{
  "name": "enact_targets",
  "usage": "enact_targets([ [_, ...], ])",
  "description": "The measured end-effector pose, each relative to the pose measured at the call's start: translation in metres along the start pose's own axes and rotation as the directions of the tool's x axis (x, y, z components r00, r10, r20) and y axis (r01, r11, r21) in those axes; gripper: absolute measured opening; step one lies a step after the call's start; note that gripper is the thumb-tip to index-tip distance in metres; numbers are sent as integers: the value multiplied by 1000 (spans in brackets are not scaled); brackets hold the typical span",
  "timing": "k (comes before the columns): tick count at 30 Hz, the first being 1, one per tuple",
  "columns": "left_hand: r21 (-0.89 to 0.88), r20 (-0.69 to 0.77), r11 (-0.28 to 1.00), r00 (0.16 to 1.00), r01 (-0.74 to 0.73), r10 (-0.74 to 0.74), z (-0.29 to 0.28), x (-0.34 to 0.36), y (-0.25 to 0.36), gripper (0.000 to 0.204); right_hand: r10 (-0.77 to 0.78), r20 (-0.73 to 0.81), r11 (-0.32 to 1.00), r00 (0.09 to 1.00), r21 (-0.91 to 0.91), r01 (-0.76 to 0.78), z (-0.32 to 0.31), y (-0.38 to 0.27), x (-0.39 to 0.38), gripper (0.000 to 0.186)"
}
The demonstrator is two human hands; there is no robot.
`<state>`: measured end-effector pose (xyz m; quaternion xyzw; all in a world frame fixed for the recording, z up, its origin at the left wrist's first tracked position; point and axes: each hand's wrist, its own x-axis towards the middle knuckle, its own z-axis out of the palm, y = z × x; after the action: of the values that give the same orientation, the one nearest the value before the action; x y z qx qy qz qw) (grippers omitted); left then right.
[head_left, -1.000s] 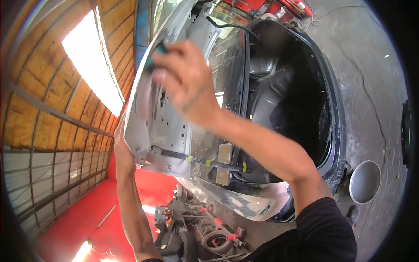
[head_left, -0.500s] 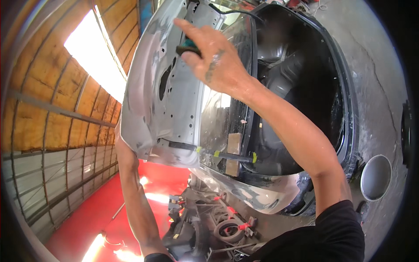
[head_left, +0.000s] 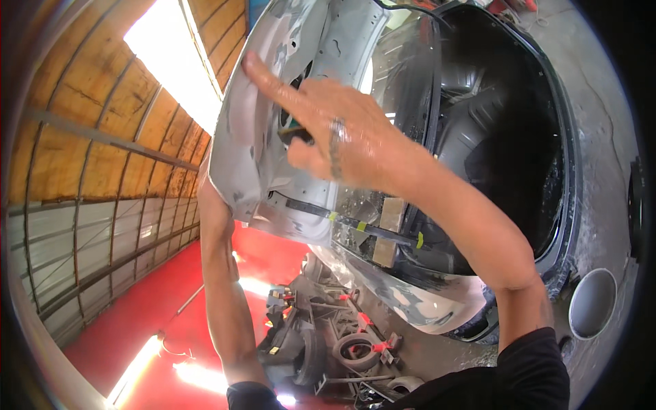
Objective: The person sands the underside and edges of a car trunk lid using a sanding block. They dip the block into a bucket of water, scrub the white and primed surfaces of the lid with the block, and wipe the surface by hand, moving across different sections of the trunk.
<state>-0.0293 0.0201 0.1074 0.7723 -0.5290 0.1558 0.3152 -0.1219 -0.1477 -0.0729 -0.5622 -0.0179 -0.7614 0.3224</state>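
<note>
A raised grey car trunk lid, with patchy bare and filled spots, stands in front of me, its holed inner side facing right. My right hand is over this inner side, wet on its back, index finger stretched toward the lid's outer edge. Between its thumb and curled fingers is a small dark and green pad, mostly covered by the hand. My left forearm reaches up to the lid's near left corner. The left hand goes behind the lid, so its fingers are hidden.
Right of the lid lies the car's rear window opening, with a dark interior. A tan block rests beside a taped black strip. A grey bucket stands at right. Below are a tire and loose parts, near a red surface.
My right hand has come nearer along the lid, from its far part toward the middle, still with the pad. The view has shifted, so the car appears farther right. The left arm stays at the lid.
</note>
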Motion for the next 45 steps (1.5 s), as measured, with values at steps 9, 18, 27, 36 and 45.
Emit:
enact_targets([
  [9,-65,-15,998,1000,19,-20,9,-1,11,50,-208,31,965,978,-157,210,32,-22,-33,98],
  [18,-19,-9,1000,1000,-11,11,-9,4,-9,51,-71,1,975,997,-210,70,-7,-7,-1,81],
  [27,-29,33,997,997,-65,66,-18,11,-20,51,-78,-57,982,995,-175,67,-16,52,35,90],
  [36,-127,17,992,1000,-20,22,-21,16,-22,51,9,33,997,999,-72,-7,-6,50,51,81],
  [45,-29,2,997,997,-74,74,-26,20,-15,51,-97,175,989,980,-90,114,24,-6,20,83],
])
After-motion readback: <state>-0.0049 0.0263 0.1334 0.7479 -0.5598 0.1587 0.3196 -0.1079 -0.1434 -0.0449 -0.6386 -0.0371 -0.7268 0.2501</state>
